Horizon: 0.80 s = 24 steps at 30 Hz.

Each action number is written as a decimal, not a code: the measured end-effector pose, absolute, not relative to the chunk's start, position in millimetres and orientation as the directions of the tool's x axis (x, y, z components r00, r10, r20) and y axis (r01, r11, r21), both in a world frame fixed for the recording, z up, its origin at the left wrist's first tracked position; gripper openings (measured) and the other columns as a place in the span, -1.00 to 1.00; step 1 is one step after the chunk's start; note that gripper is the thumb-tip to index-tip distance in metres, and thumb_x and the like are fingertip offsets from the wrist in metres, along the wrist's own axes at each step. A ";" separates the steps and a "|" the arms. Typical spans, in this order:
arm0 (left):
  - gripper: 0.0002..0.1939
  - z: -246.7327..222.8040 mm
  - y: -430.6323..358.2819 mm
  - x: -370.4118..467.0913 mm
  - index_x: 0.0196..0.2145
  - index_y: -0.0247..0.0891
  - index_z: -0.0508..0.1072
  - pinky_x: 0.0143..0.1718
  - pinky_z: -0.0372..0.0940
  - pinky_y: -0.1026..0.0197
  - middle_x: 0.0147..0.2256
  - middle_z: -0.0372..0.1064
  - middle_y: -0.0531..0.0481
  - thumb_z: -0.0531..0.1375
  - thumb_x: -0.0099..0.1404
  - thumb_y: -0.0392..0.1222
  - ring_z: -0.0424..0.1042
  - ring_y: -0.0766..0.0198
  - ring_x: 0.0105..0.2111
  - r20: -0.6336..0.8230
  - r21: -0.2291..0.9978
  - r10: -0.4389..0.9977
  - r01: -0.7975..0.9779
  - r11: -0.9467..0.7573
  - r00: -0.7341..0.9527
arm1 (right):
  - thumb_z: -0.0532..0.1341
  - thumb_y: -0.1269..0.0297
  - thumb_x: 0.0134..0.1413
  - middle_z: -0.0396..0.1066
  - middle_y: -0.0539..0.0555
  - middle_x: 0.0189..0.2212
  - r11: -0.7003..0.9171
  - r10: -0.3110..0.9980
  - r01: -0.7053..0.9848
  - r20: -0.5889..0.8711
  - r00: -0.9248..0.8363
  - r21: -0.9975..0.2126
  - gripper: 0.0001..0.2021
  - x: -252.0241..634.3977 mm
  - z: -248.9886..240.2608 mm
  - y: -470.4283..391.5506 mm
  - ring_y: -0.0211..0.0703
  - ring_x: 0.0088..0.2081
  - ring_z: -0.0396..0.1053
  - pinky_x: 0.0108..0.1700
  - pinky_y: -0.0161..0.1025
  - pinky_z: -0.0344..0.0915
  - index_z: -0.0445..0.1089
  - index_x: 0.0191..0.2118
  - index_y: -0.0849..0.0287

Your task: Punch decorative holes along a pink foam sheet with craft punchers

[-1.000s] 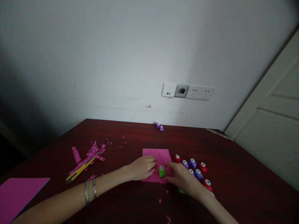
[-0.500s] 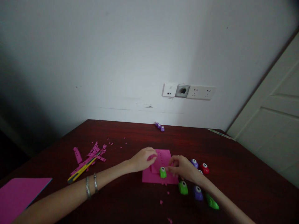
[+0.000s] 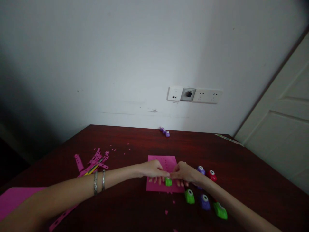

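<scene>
Near the middle of the table a small green craft punch sits on pink paper. My left hand reaches in from the left, its thumb on top of the punch and its other fingers bent down onto the paper. From the right, my right hand meets it, its thumb also on the punch's top and its fingertips low by the paper. Both thumbs cover the white button. A row of small punched holes runs up the paper behind the hands.
Several craft punches, among them a green one, a purple one and a red one, stand at the right. Punched pink strips and a yellow cutter lie left. Small purple punches stand by the wall.
Both hands have closed in on the green punch, and the thumbs now rest on its top. My left forearm has shifted up and right, covering part of the cutter.
</scene>
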<state>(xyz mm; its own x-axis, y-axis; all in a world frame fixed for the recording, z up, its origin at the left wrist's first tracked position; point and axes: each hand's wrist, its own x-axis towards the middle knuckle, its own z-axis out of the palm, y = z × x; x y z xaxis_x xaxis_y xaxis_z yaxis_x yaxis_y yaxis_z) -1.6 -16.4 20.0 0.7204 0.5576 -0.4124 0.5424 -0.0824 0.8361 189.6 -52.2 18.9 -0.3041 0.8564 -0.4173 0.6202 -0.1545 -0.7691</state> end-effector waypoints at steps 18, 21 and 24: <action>-0.53 25.4 -6.6 9.0 -0.58 -0.31 0.42 -0.66 0.09 0.33 -0.68 0.28 0.04 0.01 0.24 0.11 0.20 0.43 -0.71 -0.431 0.793 0.497 0.579 -0.190 0.753 | 0.15 -0.03 -0.01 0.31 -0.03 -0.73 -0.143 0.763 0.647 -0.500 -0.410 -0.749 -0.58 190.5 17.5 -45.4 -0.42 -0.72 0.18 -0.69 -0.48 0.07 0.31 -0.63 0.26; -0.45 28.2 -7.1 10.1 -0.56 -0.33 0.43 -0.66 0.06 0.34 -0.69 0.27 0.06 0.00 0.20 0.23 0.17 0.45 -0.72 -0.465 0.777 0.510 0.610 -0.157 0.724 | 0.12 0.00 0.03 0.29 -0.05 -0.74 -0.147 0.725 0.701 -0.558 -0.404 -0.698 -0.58 189.1 16.3 -40.1 -0.43 -0.75 0.14 -0.69 -0.46 0.09 0.30 -0.61 0.26; -0.44 30.1 -8.3 11.0 -0.55 -0.33 0.45 -0.67 0.02 0.35 -0.68 0.26 0.08 0.10 0.07 0.30 0.14 0.47 -0.72 -0.515 0.782 0.466 0.617 -0.089 0.720 | 0.09 0.03 0.06 0.28 -0.05 -0.73 -0.128 0.710 0.733 -0.577 -0.403 -0.669 -0.59 187.6 16.7 -37.7 -0.45 -0.75 0.12 -0.70 -0.47 0.07 0.30 -0.61 0.26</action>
